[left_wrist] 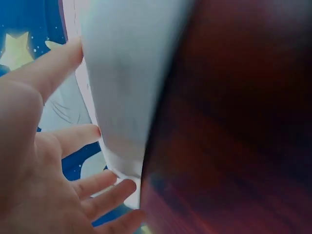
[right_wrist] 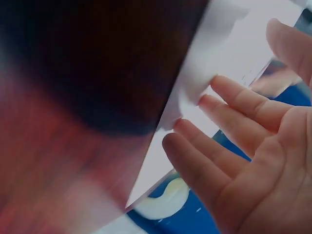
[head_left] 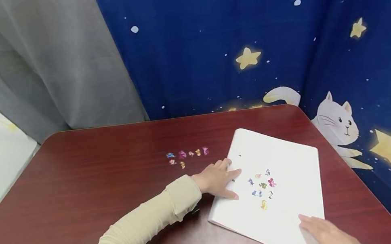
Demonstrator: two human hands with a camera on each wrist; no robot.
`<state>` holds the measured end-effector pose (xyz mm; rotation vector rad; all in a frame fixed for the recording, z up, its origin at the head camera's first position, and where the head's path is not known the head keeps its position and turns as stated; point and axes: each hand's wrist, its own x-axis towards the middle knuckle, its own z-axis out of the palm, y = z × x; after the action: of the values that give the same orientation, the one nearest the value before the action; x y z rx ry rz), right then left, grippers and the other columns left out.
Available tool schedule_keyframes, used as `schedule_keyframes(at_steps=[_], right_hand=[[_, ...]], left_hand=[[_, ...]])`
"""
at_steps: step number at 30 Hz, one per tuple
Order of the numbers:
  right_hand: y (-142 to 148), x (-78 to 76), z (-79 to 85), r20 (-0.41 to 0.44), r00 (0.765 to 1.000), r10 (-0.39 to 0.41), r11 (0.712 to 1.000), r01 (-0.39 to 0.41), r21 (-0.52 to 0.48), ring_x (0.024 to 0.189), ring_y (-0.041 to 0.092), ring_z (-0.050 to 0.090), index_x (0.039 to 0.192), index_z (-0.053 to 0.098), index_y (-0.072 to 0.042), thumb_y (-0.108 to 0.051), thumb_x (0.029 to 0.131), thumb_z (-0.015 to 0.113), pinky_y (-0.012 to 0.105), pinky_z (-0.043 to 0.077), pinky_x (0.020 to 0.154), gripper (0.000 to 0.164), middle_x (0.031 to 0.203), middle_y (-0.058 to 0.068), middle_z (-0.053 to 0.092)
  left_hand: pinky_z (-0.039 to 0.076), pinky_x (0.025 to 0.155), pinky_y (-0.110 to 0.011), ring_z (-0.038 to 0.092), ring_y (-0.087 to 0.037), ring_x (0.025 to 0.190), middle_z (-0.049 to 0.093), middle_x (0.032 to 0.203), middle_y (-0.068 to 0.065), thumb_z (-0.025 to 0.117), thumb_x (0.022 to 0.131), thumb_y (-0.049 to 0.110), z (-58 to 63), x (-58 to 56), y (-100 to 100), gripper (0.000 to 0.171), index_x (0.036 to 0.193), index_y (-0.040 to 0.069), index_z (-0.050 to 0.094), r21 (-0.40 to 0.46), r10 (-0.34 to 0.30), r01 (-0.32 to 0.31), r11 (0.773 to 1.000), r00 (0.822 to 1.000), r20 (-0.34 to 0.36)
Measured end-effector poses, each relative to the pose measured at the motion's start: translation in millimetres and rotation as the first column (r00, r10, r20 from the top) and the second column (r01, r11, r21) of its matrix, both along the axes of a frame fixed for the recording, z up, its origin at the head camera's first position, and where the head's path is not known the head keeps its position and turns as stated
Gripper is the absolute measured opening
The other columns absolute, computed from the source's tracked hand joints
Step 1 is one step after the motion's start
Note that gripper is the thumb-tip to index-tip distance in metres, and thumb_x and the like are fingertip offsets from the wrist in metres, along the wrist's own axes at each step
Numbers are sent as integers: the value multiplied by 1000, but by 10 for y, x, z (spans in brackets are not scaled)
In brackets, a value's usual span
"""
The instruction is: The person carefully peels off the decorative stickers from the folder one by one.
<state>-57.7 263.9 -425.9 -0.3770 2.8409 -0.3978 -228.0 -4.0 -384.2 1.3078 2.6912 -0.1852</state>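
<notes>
A thick white book (head_left: 293, 171) with rounded corners and small holes near its left edge lies at a slant on the table. Several small colourful stickers (head_left: 263, 185) are clustered on its cover. My left hand (head_left: 217, 178) rests with spread fingers over the book's left edge; in the left wrist view its fingertips (left_wrist: 92, 131) meet the white side. At the lower right edge is my right hand (head_left: 326, 234), partly cut off by the frame. The right wrist view shows its extended fingers (right_wrist: 234, 131) against the white surface, thumb apart.
The dark red wooden table (head_left: 104, 157) has several more small colourful stickers (head_left: 182, 154) scattered left of the book. Behind the table hang a grey curtain (head_left: 53, 66) and a blue curtain (head_left: 190, 49) with stars and a white cat.
</notes>
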Motion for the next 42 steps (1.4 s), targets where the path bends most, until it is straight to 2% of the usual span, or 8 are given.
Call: schedule_keyframes(at_steps=[2, 4, 12, 23, 29, 31, 36, 42], right_hand=[[53, -83, 107, 98, 990, -97, 995, 96, 12, 111, 32, 44, 118, 53, -5, -51, 73, 62, 50, 37, 86, 65, 123, 11, 49], [104, -153, 181, 99, 987, -129, 992, 129, 6, 110, 32, 45, 119, 52, -4, -48, 69, 66, 51, 36, 87, 68, 121, 12, 50], [206, -407, 284, -152, 988, 23, 998, -30, -46, 104, 33, 51, 112, 56, 0, -36, 63, 75, 48, 39, 84, 64, 115, 16, 55], [260, -518, 263, -242, 968, 59, 994, -78, -70, 111, 36, 43, 116, 52, -1, -35, 65, 75, 50, 34, 87, 65, 124, 16, 48], [308, -438, 84, -349, 934, 73, 987, -118, -111, 107, 34, 44, 112, 55, -1, -33, 63, 77, 17, 21, 92, 62, 120, 16, 51], [309, -428, 57, -368, 928, 64, 987, -114, -116, 106, 34, 45, 111, 55, -1, -32, 63, 77, 16, 20, 90, 62, 119, 17, 51], [282, -497, 109, -348, 937, 18, 984, -77, -158, 105, 37, 45, 108, 58, -2, -29, 65, 76, 44, 34, 82, 54, 116, 20, 51], [266, -774, 279, -293, 956, -29, 972, -41, -230, 107, 41, 43, 110, 57, 1, -22, 69, 74, 54, 33, 84, 50, 117, 24, 49]], left_hand=[[38, 84, -29, 36, -21, 110, 30, 131, -13, 51, 72, 67, -45, 50, -67, 79, 137, 25, 34, 38, -1, 1, 999, 1000, 14], [37, 83, -27, 35, -20, 107, 30, 128, -12, 52, 70, 68, -95, 88, -123, 81, 136, 25, 35, 98, -3, -1, 995, 999, 40], [38, 81, -27, 36, -25, 101, 28, 128, -10, 59, 68, 65, -169, 114, -216, 84, 134, 18, 39, 282, 40, -71, 957, 992, 117], [39, 79, -29, 37, -25, 100, 30, 130, -9, 64, 67, 60, -58, -17, -153, 85, 134, 15, 39, 286, 90, -131, 949, 984, 153], [40, 82, -30, 38, -27, 106, 29, 132, -9, 67, 67, 55, -59, -34, -85, 84, 134, 13, 39, 263, 79, -138, 955, 971, 224], [40, 83, -32, 38, -27, 108, 30, 132, -9, 68, 67, 54, -45, -40, -55, 84, 134, 13, 39, 245, 90, -148, 958, 968, 235], [36, 87, -34, 35, -25, 112, 35, 129, -8, 69, 67, 52, 45, -59, 58, 80, 133, 16, 41, 189, 138, -173, 967, 973, 184], [36, 84, -24, 45, -17, 98, 54, 110, -6, 68, 76, 38, 74, -165, 289, 55, 121, 9, 54, 297, 116, -165, 941, 978, 174]])
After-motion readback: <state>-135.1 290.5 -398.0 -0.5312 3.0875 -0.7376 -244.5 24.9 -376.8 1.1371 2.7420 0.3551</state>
